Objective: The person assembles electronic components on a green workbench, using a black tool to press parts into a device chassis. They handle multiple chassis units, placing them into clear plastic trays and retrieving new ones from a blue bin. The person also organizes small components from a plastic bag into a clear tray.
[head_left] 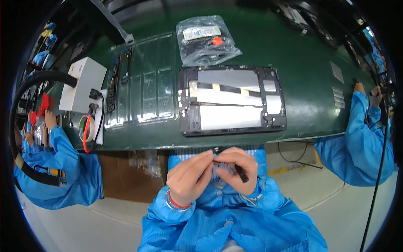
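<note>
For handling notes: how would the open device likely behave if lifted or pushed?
The open device seems stiff, given its flat, framed shape. Lying flat, it's probably unlikely to roll or tip. Its thin, exposed dark strip may be fragile.

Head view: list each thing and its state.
Device: lying flat, inside exposed
Plastic bag: lying wrinkled, seal unclear
Clear tray: flat, dark strips at left
Black hose: curved
Left hand: fingers bent, contents unclear
Right hand: grip closed on black stick
</note>
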Motion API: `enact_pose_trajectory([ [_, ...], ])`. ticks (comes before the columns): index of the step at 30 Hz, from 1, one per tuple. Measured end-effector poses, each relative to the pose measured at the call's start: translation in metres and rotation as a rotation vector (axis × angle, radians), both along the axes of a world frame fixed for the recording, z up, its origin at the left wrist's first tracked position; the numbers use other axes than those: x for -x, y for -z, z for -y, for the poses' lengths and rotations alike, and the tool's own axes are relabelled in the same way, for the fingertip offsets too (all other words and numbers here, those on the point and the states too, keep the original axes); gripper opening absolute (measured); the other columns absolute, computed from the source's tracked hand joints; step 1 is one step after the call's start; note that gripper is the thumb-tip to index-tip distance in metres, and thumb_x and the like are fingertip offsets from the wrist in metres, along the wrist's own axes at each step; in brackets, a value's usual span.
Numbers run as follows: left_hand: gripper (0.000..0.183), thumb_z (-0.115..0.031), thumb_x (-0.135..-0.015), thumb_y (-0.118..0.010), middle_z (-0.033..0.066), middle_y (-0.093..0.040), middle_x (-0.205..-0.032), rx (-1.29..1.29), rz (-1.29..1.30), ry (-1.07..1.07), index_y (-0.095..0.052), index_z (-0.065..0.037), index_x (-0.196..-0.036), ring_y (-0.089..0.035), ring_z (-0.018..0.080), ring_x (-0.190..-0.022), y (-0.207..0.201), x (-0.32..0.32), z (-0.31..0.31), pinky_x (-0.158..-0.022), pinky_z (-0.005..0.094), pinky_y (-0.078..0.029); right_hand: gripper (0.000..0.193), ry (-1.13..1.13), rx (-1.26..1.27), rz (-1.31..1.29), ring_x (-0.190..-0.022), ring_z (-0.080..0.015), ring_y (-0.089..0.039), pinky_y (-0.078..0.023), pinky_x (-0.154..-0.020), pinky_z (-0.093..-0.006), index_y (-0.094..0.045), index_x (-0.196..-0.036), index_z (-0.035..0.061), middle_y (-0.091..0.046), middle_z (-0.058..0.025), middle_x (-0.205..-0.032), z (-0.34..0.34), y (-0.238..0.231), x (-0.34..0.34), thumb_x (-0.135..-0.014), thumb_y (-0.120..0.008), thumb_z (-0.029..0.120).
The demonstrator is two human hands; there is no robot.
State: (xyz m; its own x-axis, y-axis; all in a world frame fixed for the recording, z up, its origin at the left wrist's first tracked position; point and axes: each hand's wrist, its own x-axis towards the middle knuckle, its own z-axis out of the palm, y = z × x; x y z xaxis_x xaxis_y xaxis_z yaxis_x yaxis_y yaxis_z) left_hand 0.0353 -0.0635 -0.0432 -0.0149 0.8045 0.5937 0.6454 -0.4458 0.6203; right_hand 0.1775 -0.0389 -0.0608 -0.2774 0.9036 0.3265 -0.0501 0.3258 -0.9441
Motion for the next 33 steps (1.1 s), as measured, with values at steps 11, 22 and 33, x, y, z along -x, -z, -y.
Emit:
enact_pose_trajectory([
  [11, 0.024, 0.007, -0.062, -0.068, 0.0163, -0.065, -0.085, -0.017, 0.205, -0.091, -0.061, 0.003, -0.085, -0.065, 0.0238, -0.073, 0.017, -0.016, -0.009, -0.063, 0.0269, -0.052, 0.021, 0.131, 0.091, -0.019, -0.064, -0.0127, -0.056, -0.042, -0.052, -0.0222, -0.065, -0.088, 0.0027, -0.061, -0.0091, -0.08, 0.001, 0.003, 0.002, -0.068, -0.066, -0.005],
  [22, 0.018, 0.01, -0.062, -0.062, 0.0152, -0.065, -0.083, -0.027, 0.091, -0.131, -0.063, 0.002, -0.079, -0.065, 0.0234, -0.074, 0.011, -0.009, -0.008, -0.066, 0.0263, -0.051, 0.022, 0.142, -0.043, 0.119, -0.07, -0.0203, -0.061, -0.047, -0.059, -0.0258, -0.064, -0.089, 0.0003, -0.061, -0.012, -0.08, 0.003, 0.004, 0.005, -0.068, -0.065, -0.006],
  [33, 0.002, -0.013, -0.072, -0.06, -0.0019, -0.062, -0.094, -0.079, -0.658, -0.525, -0.061, -0.01, -0.072, -0.056, 0.0178, -0.092, 0.009, 0.118, -0.112, -0.088, 0.0455, -0.036, 0.019, 0.209, -0.023, 0.019, -0.052, -0.0044, -0.043, -0.03, -0.043, -0.0184, -0.066, -0.086, 0.0053, -0.06, -0.0044, -0.075, 0.003, 0.009, -0.007, -0.07, -0.064, -0.005],
])
